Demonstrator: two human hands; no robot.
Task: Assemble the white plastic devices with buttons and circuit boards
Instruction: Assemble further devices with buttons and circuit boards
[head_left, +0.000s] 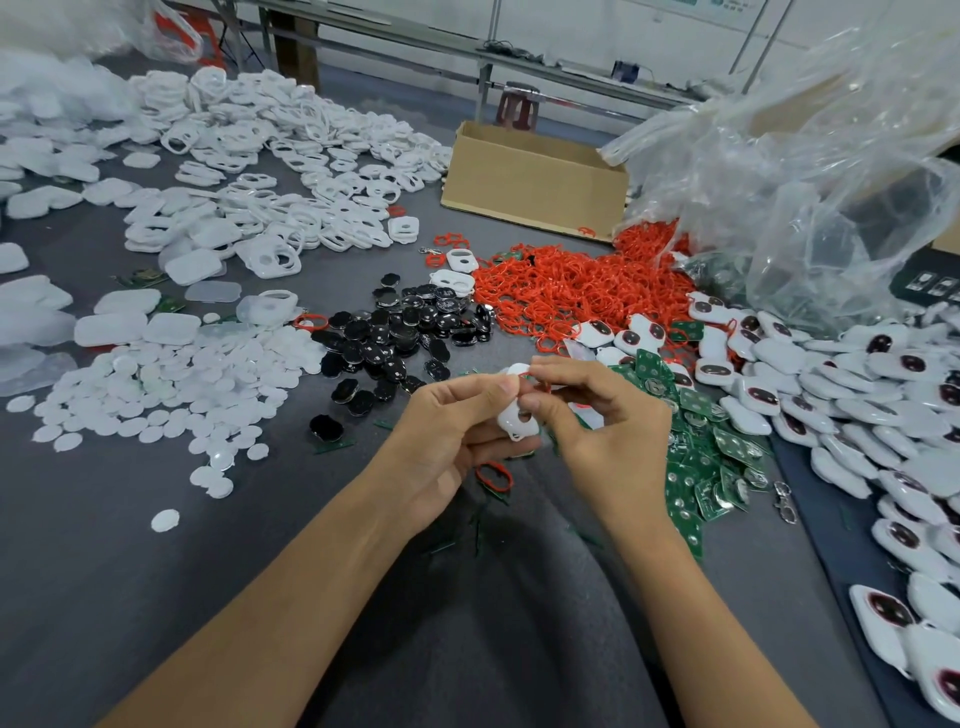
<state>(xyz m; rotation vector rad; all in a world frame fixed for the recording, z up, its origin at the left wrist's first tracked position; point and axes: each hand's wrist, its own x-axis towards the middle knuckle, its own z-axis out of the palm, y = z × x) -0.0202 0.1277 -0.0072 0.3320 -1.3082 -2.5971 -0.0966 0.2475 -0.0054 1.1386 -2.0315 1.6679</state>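
At the centre of the frame, the left hand (452, 431) and right hand (608, 436) hold a white plastic shell (514, 423) above the grey bench (156, 571), the fingers (483, 388) of both curled and pinching its edges. Green circuit boards (696, 467) lie just to the right, black buttons (395, 343) just above the hands.

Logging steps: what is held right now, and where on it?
One white shell: left hand grips its left edge, right hand pinches its top right edge.
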